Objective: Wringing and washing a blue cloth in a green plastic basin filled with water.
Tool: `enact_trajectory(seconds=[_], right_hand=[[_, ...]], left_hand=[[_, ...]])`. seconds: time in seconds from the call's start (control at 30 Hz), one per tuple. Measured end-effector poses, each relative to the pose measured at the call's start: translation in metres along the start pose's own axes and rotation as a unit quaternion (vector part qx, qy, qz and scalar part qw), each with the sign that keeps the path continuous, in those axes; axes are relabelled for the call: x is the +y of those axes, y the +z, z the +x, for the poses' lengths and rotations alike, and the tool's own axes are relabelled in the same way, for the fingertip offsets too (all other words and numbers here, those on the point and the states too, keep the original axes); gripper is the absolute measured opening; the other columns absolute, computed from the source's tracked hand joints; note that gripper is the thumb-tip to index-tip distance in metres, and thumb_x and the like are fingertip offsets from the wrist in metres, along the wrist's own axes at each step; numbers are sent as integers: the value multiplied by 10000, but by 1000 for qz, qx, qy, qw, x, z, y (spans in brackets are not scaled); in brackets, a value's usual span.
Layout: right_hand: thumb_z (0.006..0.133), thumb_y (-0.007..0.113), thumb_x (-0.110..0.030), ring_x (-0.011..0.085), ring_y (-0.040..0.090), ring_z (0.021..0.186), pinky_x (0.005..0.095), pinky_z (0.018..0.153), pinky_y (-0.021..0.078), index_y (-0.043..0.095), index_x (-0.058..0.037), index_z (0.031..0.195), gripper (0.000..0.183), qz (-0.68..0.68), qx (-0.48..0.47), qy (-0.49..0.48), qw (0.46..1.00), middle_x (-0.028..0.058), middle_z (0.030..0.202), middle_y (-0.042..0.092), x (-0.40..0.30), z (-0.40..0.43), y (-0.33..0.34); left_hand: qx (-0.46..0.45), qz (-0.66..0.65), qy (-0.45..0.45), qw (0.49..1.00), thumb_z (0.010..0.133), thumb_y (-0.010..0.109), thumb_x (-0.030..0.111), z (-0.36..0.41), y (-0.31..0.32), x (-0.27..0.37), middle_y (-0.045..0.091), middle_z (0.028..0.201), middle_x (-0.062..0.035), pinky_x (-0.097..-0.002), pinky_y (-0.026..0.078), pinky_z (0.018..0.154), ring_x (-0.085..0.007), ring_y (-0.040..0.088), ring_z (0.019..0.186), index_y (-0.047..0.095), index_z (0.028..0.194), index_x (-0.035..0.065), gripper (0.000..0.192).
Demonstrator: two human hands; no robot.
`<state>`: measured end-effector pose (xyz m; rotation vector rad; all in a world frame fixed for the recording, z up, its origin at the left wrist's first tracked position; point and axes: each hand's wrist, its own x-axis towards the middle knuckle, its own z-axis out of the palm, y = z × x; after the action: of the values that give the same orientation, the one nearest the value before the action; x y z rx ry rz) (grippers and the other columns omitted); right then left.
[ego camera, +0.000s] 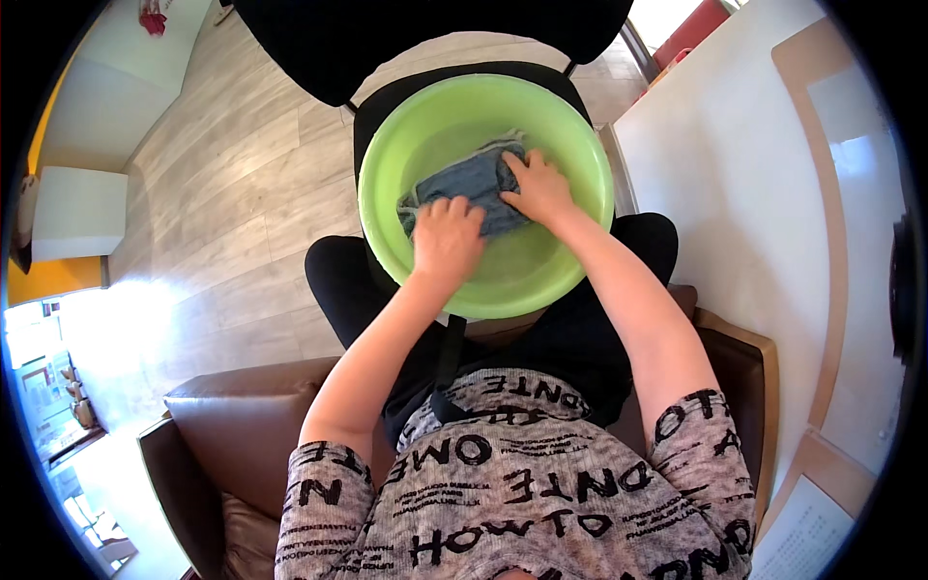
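Observation:
A wet blue-grey cloth [464, 181] with a pale, frayed-looking edge lies in a round light-green plastic basin [377, 239]. Shallow water [507, 272] appears to surround it. My left hand [447, 235] grips the cloth's near left part with curled fingers, and its fingertips are hidden. At the cloth's right end, my right hand [540, 185] holds a bunched fold between thumb and fingers. A greenish patterned part of the cloth shows at its left end.
The basin rests on a black chair [370, 138] between my knees. I sit on a brown leather sofa [246, 406]. A white wall or panel [710, 167] rises close on my right. Wood-look floor [246, 188] extends to the left, near a white box-like unit [80, 214].

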<state>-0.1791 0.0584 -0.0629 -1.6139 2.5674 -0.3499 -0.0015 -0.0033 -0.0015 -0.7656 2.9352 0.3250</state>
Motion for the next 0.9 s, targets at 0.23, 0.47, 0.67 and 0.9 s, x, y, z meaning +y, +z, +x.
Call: enact_trajectory(seconds=[0.23,0.47,0.67,0.9], right_hand=[[752,675,-340,354,618,846,436,749,485,553,-68,1100,457,160,-37,148,975,206,921,627,15,21,24],[779,659,-319,280,592,667,375,608,443,544,-1,760,339,427,-37,-82,900,149,721,589,-111,-24,-74],[830,617,-290,349,539,602,413,552,429,490,-37,681,320,366,89,-164,911,139,626,523,-111,-33,-49],[898,510,-293,360,576,625,458,543,444,531,-56,735,289,175,64,-49,981,177,713,586,-48,-3,-13]], left_hand=[[-135,-705,-298,629,878,545,456,11,12,-4,400,1336,-233,-480,448,889,-372,541,1076,56,1451,204,795],[-61,-951,-88,290,928,384,523,28,82,-51,577,1066,-49,-418,472,828,-207,565,980,525,1075,137,437],[22,-950,-179,256,944,388,444,30,82,-22,580,1034,-38,-384,480,760,-195,569,921,527,1074,137,361],[41,-818,-359,448,939,400,360,6,22,13,565,1029,-27,-351,459,785,-168,544,943,522,1103,119,316]])
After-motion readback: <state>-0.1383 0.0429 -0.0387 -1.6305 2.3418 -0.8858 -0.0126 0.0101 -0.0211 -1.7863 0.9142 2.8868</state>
